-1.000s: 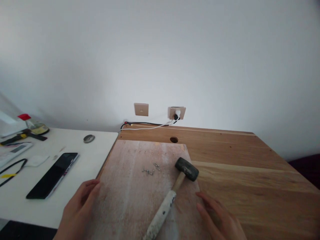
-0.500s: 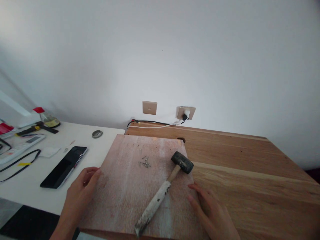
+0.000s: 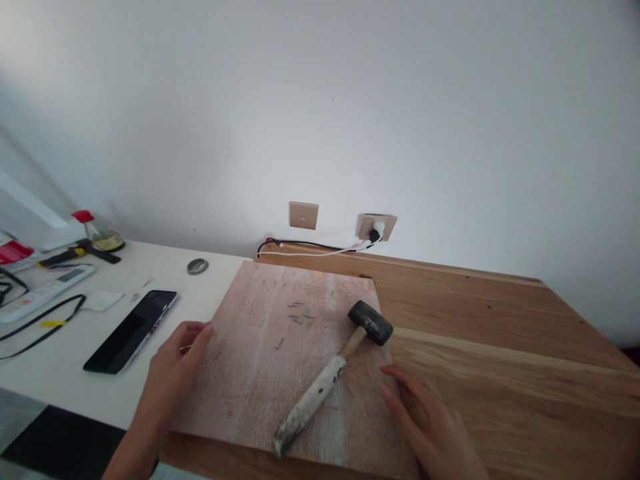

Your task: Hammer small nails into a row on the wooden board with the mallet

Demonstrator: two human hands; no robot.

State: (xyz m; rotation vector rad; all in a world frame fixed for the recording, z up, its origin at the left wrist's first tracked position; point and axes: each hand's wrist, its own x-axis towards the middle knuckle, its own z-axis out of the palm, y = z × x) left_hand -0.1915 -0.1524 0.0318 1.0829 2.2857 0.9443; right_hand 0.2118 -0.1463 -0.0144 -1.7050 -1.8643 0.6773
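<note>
A pinkish, worn wooden board (image 3: 250, 393) lies in front of me, with both hands at its sides. My left hand (image 3: 175, 363) grips the left edge, thumb on top and fingers curled at the side. At the right edge, my right hand (image 3: 430, 420) holds the board between thumb and fingers; part of its grip is hidden. Across the board rests a mallet (image 3: 320, 390), its black head (image 3: 371, 323) toward the far right and its white-wrapped handle toward me. Several small nails (image 3: 301, 315) are scattered beyond the handle, and a single nail (image 3: 279, 343) lies closer to me.
The board sits on a wooden tabletop (image 3: 500, 373). On the white table (image 3: 165, 267) to the left are a phone (image 3: 131, 331), a tape roll (image 3: 197, 266), a remote control (image 3: 47, 293), a hammer (image 3: 85, 253), a red-capped bottle (image 3: 103, 233) and a black cable (image 3: 45, 323). Plugged cables (image 3: 320, 248) run along the wall.
The nails have shifted and spread on the board, one sliding nearer me. The board's near edge appears slightly higher in view. The mallet stays on the board, and both hands remain at its sides.
</note>
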